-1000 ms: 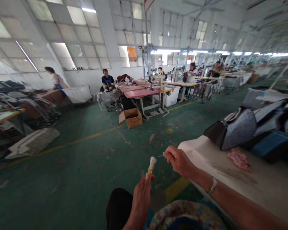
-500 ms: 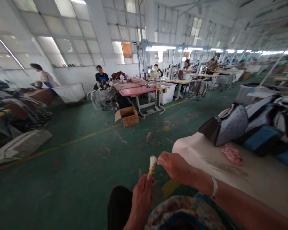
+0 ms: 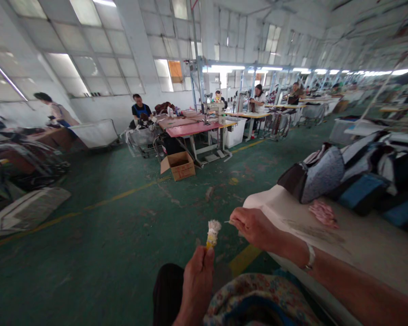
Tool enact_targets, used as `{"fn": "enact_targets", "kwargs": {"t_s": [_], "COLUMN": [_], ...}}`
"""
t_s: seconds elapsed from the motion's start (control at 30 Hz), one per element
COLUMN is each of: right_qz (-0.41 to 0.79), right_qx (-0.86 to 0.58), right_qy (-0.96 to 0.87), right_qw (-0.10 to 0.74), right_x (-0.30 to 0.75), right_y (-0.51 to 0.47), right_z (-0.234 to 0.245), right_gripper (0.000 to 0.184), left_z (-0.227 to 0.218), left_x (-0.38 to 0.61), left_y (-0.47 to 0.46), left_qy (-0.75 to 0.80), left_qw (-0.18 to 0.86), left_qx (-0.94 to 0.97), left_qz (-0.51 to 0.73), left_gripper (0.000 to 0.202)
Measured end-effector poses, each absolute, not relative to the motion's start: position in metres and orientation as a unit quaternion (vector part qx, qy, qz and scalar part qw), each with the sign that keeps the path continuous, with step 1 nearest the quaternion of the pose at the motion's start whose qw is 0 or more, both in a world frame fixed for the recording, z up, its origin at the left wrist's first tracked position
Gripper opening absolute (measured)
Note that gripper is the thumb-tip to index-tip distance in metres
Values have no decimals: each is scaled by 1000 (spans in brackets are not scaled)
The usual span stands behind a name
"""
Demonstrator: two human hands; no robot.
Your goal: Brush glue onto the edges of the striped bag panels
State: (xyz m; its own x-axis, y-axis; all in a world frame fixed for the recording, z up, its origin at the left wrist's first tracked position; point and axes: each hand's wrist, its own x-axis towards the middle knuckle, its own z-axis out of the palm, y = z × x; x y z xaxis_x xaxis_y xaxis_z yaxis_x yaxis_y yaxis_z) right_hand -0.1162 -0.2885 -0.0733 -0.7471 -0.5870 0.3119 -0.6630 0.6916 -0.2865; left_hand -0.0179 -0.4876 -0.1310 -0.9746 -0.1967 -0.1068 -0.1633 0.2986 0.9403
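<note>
Left hand [image 3: 197,274] grips a white-tufted, brush-like bundle [image 3: 212,233] roughly upright above the floor [image 3: 122,249]; right hand [image 3: 258,230] pinches a thin pale strand [image 3: 226,222] just beside it, apart. Risk: loose left grip could drop the bundle; slack pinch, the strand.

Daylight through the windows [image 3: 68,70] and glare from the tubes [image 3: 224,68] leave the floor [image 3: 98,231] dim, while wide-angle distortion stretches and softens the outer edges.

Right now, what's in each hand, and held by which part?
Your left hand holds a brush-like stick by its yellow end; your right hand pinches a thin pale thing, too small to name, by one end.
</note>
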Motion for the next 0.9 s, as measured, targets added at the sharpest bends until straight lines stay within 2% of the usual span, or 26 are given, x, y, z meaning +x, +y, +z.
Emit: {"fn": "enact_targets", "kwargs": {"t_s": [0.13,0.3,0.4,0.53,0.7,0.8,0.9], "right_qz": [146,137,148,104,91,90,58], "right_qx": [382,292,334,376,302,355,386], "right_qy": [-908,-939,-925,-916,-943,-926,-919], "right_qw": [91,116,102,87,111,88,51], "right_x": [-106,-127,-119,-110,-120,-109,-103], "right_y": [-299,-292,-292,-301,-299,-304,-315], "right_z": [-66,-62,-58,-57,-53,-51,-52], "right_gripper": [11,18,18,8,18,18,7], "left_z": [-133,-133,-132,-131,-135,-141,-143], "left_x": [-16,-14,-14,-12,-10,-11,-12], "left_y": [-483,-488,-491,-488,-493,-495,-495], "left_qy": [-808,-836,-827,-823,-841,-846,-858], "left_qw": [6,39,18,19,67,39,24], "left_qx": [105,79,96,92,78,84,75], "left_qz": [-580,-542,-554,-561,-530,-525,-508], "left_gripper": [45,45,42,39,39,37,35]}}
